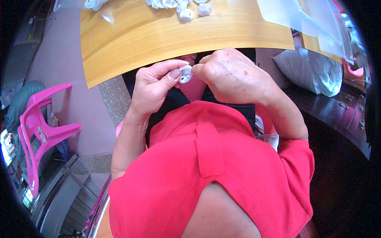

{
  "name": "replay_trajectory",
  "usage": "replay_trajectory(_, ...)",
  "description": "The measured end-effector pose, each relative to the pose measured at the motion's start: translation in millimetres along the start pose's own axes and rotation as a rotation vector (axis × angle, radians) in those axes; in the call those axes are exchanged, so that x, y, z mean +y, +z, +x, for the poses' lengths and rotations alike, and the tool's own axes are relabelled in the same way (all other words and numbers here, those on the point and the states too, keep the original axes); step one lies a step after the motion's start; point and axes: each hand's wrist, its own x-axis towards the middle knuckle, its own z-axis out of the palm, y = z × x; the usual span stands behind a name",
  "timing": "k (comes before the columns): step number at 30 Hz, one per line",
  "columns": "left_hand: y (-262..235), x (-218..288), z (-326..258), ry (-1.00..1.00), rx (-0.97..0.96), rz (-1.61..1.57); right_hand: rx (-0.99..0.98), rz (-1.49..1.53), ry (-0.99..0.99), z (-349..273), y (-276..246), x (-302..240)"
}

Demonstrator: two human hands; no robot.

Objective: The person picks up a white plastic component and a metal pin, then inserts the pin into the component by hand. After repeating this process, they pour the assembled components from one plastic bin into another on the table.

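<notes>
My left hand [152,85] pinches a small round white plastic part [185,73] between thumb and fingers, just below the near edge of the wooden table [166,37]. My right hand [230,75] is closed beside it, its fingertips touching the right side of the same part. Both hands hover over my lap, above my red shirt [206,166]. What the right fingers hold, if anything separate, is hidden.
Several similar white round parts [186,10] lie at the table's far edge. Clear plastic bags [305,20] cover the table's right end. A pink plastic chair [39,127] stands at left, and a stuffed clear sack [313,71] sits at right.
</notes>
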Motion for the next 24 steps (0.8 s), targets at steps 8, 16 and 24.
replay_trajectory(8, 0, 0, 2, -0.012, 0.000, -0.020, 0.029, 0.010, -0.030, -3, 5, 5)
replay_trajectory(16, -2, 4, 4, 0.030, 0.031, -0.166, 0.278, -0.032, 0.064, -14, 6, -8)
replay_trajectory(24, 2, 5, -1, 0.035, 0.009, -0.200, 0.295, -0.163, 0.059, -18, 10, -22)
